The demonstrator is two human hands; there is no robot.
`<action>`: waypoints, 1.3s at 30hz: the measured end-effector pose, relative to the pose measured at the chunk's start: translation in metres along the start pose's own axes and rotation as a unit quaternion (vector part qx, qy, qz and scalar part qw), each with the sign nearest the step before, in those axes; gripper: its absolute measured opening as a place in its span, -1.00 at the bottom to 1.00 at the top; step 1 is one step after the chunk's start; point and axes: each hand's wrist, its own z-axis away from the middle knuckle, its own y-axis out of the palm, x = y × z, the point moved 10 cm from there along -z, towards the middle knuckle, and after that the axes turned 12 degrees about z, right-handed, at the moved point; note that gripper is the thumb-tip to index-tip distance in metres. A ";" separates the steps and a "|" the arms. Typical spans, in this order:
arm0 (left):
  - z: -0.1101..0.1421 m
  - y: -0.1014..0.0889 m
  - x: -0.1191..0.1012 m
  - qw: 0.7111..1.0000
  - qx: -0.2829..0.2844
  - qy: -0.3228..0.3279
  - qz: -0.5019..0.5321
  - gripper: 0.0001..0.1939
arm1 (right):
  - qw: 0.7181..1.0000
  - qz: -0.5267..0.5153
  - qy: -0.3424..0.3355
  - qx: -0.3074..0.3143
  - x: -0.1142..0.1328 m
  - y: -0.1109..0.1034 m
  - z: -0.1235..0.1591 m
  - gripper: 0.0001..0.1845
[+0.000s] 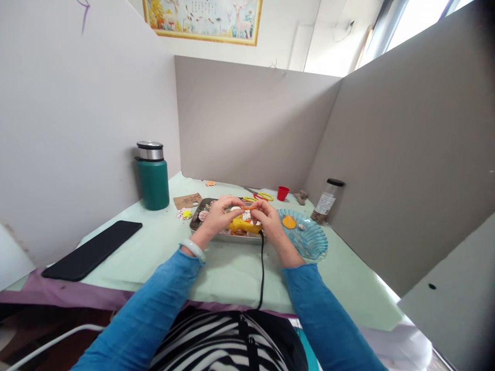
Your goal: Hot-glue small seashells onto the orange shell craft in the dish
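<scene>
Two bare hands meet over the metal tray (pixel 220 237) in the middle of the table, and between them we see a slim orange piece (pixel 248 208). The left hand (pixel 220 215) has its fingertips together on the left end; the right hand (pixel 268 216) pinches the right end, so both grips look clamped on the piece. We judge that holding it by its two ends keeps it level and steady, and being over the tray means anything dropped would probably land inside.

Just below the hands, a yellow tool (pixel 243 224) lies across the tray (a glue gun, we think, though the fingers hide part of it). Its black cord (pixel 263 273) runs toward the near edge, perhaps so that it trails between the forearms rather than across the work.

To the right, the blue plate (pixel 317 246) bears a flat orange shape (pixel 289 221), likely set there to keep it apart from the crowded tray. Beyond the tray lie the scissors (pixel 264 196), with a red cup (pixel 283 193) to their right, both near enough to reach. The green flask (pixel 154 185) stands upright at the far left by the partition, well apart from the hands, where we suppose it is less easily knocked.
</scene>
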 end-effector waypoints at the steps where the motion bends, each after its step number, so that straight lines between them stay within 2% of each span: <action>1: 0.000 0.000 0.000 1.000 -0.001 -0.002 0.005 -0.87 | 1.000 -0.001 0.002 0.005 0.000 0.001 0.000 -0.86; 9: 0.000 -0.005 0.009 0.999 -0.021 -0.022 0.046 -0.83 | 0.999 0.048 -0.017 0.020 0.006 0.009 0.001 -0.77; 22: 0.002 -0.006 0.013 0.995 -0.025 -0.057 0.072 -0.77 | 0.997 0.070 -0.016 0.032 -0.002 0.009 0.001 -0.71; 27: 0.002 -0.005 0.017 0.988 -0.030 -0.094 0.120 -0.79 | 0.997 0.064 -0.025 0.028 -0.004 0.009 -0.001 -0.71; 34: 0.005 0.002 0.024 0.972 -0.023 -0.148 0.180 -0.70 | 0.997 0.073 -0.032 0.024 -0.002 0.009 0.000 -0.74; 39: 0.005 -0.002 0.026 0.966 -0.055 -0.152 0.203 -0.67 | 0.997 0.073 -0.024 0.025 -0.003 0.009 0.000 -0.74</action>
